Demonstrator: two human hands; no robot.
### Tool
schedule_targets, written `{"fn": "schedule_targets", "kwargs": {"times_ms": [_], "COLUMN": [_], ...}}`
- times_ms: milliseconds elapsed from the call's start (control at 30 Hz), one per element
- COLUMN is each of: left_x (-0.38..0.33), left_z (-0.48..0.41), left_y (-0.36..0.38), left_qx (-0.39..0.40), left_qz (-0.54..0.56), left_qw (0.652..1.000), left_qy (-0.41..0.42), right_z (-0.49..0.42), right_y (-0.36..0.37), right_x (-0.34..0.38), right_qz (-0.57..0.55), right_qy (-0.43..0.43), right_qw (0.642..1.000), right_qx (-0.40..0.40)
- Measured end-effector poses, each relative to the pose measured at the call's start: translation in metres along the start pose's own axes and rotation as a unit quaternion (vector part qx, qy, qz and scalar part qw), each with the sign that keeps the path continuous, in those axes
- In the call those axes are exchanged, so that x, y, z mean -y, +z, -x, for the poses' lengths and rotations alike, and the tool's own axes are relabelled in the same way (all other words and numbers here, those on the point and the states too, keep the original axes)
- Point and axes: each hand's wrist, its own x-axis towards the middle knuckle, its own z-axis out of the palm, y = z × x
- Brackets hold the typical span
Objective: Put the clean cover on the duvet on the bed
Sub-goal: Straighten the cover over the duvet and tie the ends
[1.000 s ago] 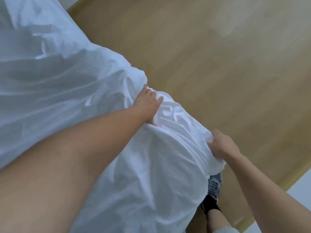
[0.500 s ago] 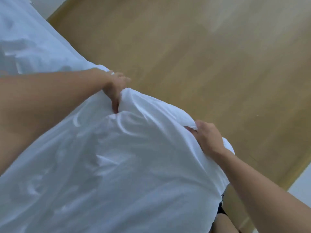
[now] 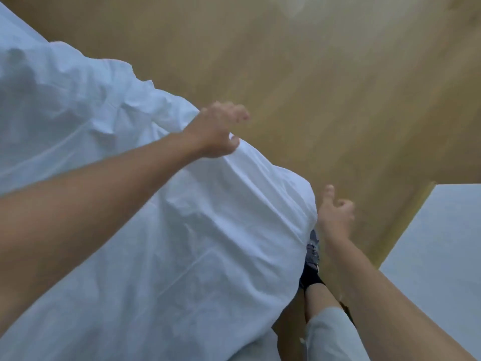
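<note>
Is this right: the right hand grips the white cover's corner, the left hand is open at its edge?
No. The head view shows the right hand gripping nothing, loosely curled beside the white cover at its corner. The left hand is open at its edge, as stated.

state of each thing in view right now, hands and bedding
duvet cover: rumpled, gripped by neither hand
left hand: open, fingers spread, thumb touching the duvet cover
right hand: open, loosely curled, beside the cover, holding nothing
shoe: on the wooden floor, partly hidden by the cover
</note>
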Motion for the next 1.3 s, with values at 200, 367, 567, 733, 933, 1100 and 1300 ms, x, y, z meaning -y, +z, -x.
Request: {"fn": "schedule_targets", "kwargs": {"times_ms": [200,367,567,733,933,1100,1300], "left_x": [-0.101,-0.068,-0.083,-0.144,-0.157,-0.145,-0.150], "left_z": [0.058,0.087,0.122,0.224,0.334,0.348,0.356], "left_y": [0.114,0.123,0.125,0.192,0.259,0.264,0.252], "left_qx": [0.246,0.126,-0.046,-0.144,-0.074,-0.168,-0.239], "left_qz": [-0.168,-0.167,-0.226,-0.071,-0.040,0.034,0.255], "left_qw": [0.955,0.977,0.973,0.986,0.975,0.974,0.924], "left_qy": [0.018,0.046,-0.018,-0.054,-0.207,-0.145,-0.155], "right_z": [0.091,0.099,0.133,0.121,0.133,0.136,0.145], "right_y": [0.016,0.018,-0.002,-0.011,-0.005,0.009,0.007], "right_x": [-0.110,-0.113,-0.203,-0.185,-0.193,-0.215,-0.235], "right_qz": [-0.098,-0.108,-0.116,-0.072,-0.029,-0.030,-0.011], "right_qy": [0.056,-0.032,-0.068,-0.280,-0.300,-0.313,-0.408], "right_qw": [0.975,0.987,0.963,0.931,0.911,0.916,0.897], "right_qx": [0.191,0.113,0.232,0.223,0.283,0.250,0.168]}}
